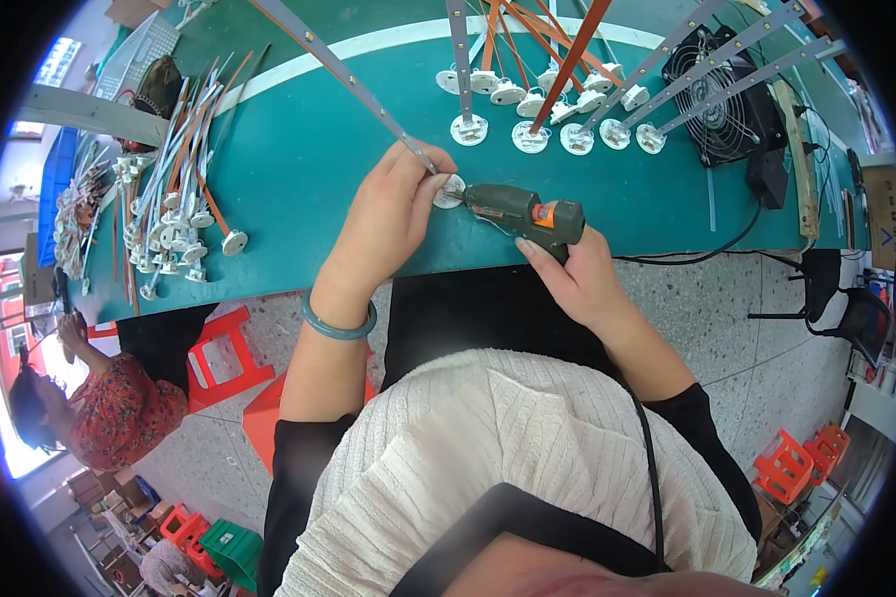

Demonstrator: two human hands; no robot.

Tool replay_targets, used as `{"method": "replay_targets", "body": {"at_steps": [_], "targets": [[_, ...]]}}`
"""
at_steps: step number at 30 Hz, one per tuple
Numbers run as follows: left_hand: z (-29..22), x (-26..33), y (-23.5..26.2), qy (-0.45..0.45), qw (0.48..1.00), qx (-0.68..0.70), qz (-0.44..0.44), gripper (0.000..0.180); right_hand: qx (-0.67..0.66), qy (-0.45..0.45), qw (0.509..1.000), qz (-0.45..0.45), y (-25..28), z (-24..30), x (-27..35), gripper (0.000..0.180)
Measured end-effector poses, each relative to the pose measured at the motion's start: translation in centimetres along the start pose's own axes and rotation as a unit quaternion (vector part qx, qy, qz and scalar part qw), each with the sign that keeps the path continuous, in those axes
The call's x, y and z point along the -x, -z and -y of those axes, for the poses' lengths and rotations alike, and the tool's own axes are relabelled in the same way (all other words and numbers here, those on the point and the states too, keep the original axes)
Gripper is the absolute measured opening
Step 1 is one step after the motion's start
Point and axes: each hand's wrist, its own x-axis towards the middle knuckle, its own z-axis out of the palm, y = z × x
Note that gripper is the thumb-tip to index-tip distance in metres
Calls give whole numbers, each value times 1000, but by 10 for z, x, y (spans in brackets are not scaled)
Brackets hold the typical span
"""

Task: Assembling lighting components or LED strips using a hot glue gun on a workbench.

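Note:
My left hand [390,204], with a bracelet at its wrist, pinches the lower end of a thin LED strip [340,75] that slants up to the far left. At the strip's foot, a white round disc [450,192] lies on the green table [299,219], partly covered by my fingers. A dark green hot glue gun [513,207] is gripped in my right hand [585,284]. Its nozzle points left and meets the disc beside my left fingertips; whether glue is coming out is too small to tell.
Several strips on white discs [469,129] stand along the far side. At the far right is a black fan [717,99], with a cable [707,249] near the edge. Loose strips with discs [179,219] pile up at left. Another person [119,408] sits left, near red stools [224,358].

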Motion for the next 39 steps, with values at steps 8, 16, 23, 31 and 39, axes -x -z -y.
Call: {"method": "replay_targets", "body": {"at_steps": [8, 16, 23, 31, 39], "targets": [[-4, 0, -3, 3, 999, -8, -39, 7, 32, 3, 999, -10, 1, 2, 3, 24], [-4, 4, -7, 6, 997, -6, -80, 5, 52, 8, 998, -27, -3, 4, 6, 25], [-7, 4, -9, 14, 996, 5, -84, 5, 73, 51, 995, -41, -7, -1, 10, 25], [-7, 4, -10, 14, 996, 11, -84, 5, 113, 78, 990, -46, -8, 1, 10, 24], [-9, 3, -14, 18, 993, 11, -113, 7, 132, 108, 983, -66, -8, 0, 14, 24]]}}
